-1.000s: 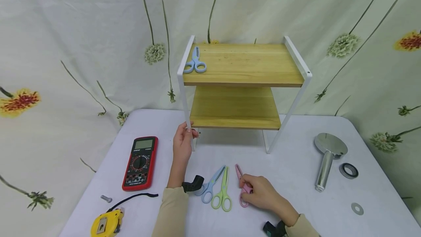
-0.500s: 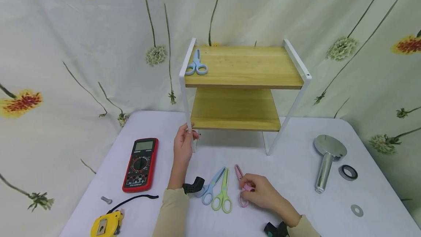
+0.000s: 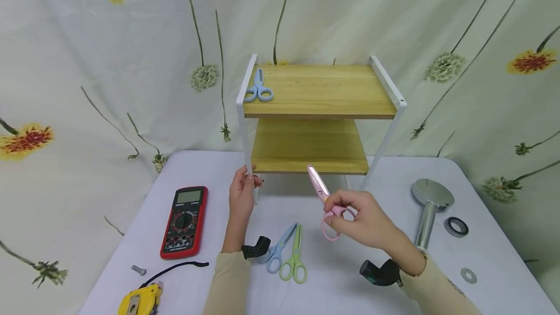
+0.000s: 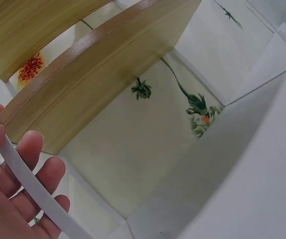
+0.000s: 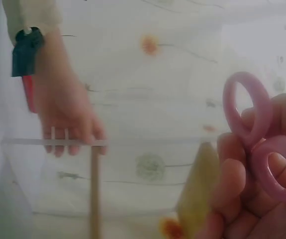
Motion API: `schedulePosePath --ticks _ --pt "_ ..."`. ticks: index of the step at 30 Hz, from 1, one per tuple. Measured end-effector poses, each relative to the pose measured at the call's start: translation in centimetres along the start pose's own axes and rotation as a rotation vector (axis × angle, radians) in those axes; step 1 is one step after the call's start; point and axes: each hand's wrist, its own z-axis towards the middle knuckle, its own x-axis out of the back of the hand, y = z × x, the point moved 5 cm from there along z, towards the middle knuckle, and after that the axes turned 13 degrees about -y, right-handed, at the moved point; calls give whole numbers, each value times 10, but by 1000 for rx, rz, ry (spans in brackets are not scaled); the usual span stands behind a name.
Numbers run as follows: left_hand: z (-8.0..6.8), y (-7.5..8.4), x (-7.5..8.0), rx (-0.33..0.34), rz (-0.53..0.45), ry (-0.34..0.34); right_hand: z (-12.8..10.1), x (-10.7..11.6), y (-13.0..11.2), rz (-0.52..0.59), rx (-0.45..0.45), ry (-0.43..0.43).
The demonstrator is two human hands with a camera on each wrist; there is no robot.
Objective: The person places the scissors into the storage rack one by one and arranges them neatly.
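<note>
A two-tier shelf with wooden boards and a white frame stands at the back of the table. My left hand grips its left front leg below the lower board. In the left wrist view, thumb and fingers wrap the white bar. Raised in front of the shelf, my right hand pinches pink scissors near the handles, blades pointing up and away. Their handle loops show in the right wrist view. Blue scissors lie on the top board's left end. Beside my left wrist lie more blue scissors and green scissors.
To the left are a red multimeter, a bolt and a yellow tape measure near a black cord. On the right lie a shower head, a roll of black tape and a washer.
My right hand has lifted the pink scissors off the table and carried them forward, toward the shelf. The left hand keeps its grip on the shelf leg.
</note>
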Motion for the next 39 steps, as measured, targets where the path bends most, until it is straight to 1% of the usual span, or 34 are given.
schedulePosePath --ticks 2,5,7,9,12,15,18,21,23,28,30,34,37,39 --pt "0 -1 0 -8 -9 0 13 15 -16 -41 67 21" --pt "1 -2 -1 -18 -20 -3 33 37 -37 -104 137 64" --pt "2 -2 -1 -20 -23 -2 48 52 -49 -144 163 100" --pt "2 -3 -1 -23 -29 -2 65 66 -58 -185 162 141" --pt "2 -2 -1 -34 -31 2 95 87 -61 -233 106 195" --pt "3 0 0 -42 -33 1 124 105 -53 -249 10 233" --pt "3 -1 1 -37 -36 -8 147 117 -42 -273 -85 255" --pt "2 -3 0 -31 -35 -13 162 120 -32 -350 -142 248" --pt "1 -5 -1 -29 -37 -16 172 119 -26 -385 -187 223" --pt "-3 -8 0 -18 -43 -6 201 109 -10 -387 -319 114" --pt "-5 -9 1 -10 -45 3 211 103 -7 -398 -355 63" --pt "-5 -9 1 -3 -53 2 221 95 -9 -472 -355 5" --pt "-3 -6 1 -17 -44 -8 220 94 -13 -557 -329 -4" --pt "-1 -3 0 -35 -33 -14 218 95 -15 -594 -315 -5"
